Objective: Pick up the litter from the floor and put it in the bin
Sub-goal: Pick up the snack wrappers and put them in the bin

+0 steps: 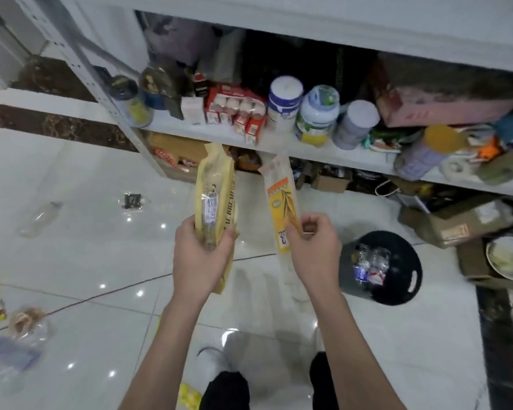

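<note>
Partway done: the black bin (397,298) at right holds some wrappers. The left hand (202,255) grips a yellow bread bag (216,190) and the right hand (311,247) pinches an orange wrapper (282,196), both just left of the bin. A clear bottle (40,218) and a dark packet (133,201) still lie on the floor, far left.

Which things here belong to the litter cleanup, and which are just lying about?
Job: yellow wrapper in left hand; orange wrapper in right hand; black bin; clear bottle and dark packet on the floor.
Lying about: egg carton, jars, cardboard boxes.
</note>
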Available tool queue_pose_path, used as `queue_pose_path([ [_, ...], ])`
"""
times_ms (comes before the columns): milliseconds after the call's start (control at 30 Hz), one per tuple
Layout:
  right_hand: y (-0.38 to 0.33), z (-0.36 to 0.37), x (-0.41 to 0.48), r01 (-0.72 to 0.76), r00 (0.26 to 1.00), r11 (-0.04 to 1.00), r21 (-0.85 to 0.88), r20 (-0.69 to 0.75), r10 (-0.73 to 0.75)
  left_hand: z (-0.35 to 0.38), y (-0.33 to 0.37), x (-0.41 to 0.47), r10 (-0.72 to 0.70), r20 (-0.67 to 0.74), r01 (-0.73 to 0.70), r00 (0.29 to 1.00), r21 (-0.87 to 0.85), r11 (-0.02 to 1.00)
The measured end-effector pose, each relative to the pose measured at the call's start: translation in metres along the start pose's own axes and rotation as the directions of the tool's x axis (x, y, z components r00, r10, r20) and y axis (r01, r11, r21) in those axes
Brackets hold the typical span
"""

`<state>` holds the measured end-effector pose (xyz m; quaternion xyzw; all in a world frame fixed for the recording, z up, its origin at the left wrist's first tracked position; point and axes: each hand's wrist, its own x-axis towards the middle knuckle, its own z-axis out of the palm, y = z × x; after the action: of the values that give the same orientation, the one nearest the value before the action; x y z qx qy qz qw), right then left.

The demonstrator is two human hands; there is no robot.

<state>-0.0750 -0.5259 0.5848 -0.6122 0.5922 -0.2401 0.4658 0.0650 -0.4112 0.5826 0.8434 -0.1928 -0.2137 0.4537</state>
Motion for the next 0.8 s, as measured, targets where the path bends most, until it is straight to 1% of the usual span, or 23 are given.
queue_pose_path([
  [167,0.086,-0.097,0.059,-0.111,0.987,0.994,0.012,-0.113,0.112,0.150,0.012,-0.025,0.005,0.183,-0.015,0.983,0.056,0.998],
  [300,0.165,-0.166,0.095,-0.210,0.956,0.978,0.024,-0.207,0.210,0.262,0.025,-0.055,0.010,0.303,-0.042,0.953,0.099,0.994],
  [400,0.228,-0.203,0.119,-0.274,0.927,0.962,0.013,-0.262,0.268,0.336,0.019,-0.069,0.004,0.386,-0.055,0.922,0.120,0.991],
  [600,0.342,-0.238,0.152,-0.398,0.874,0.917,-0.007,-0.307,0.377,0.456,-0.030,-0.090,-0.076,0.469,-0.026,0.880,0.208,0.978],
  [800,0.433,-0.244,0.188,-0.477,0.839,0.878,-0.040,-0.320,0.441,0.546,-0.086,-0.099,-0.116,0.513,-0.061,0.851,0.316,0.947],
])
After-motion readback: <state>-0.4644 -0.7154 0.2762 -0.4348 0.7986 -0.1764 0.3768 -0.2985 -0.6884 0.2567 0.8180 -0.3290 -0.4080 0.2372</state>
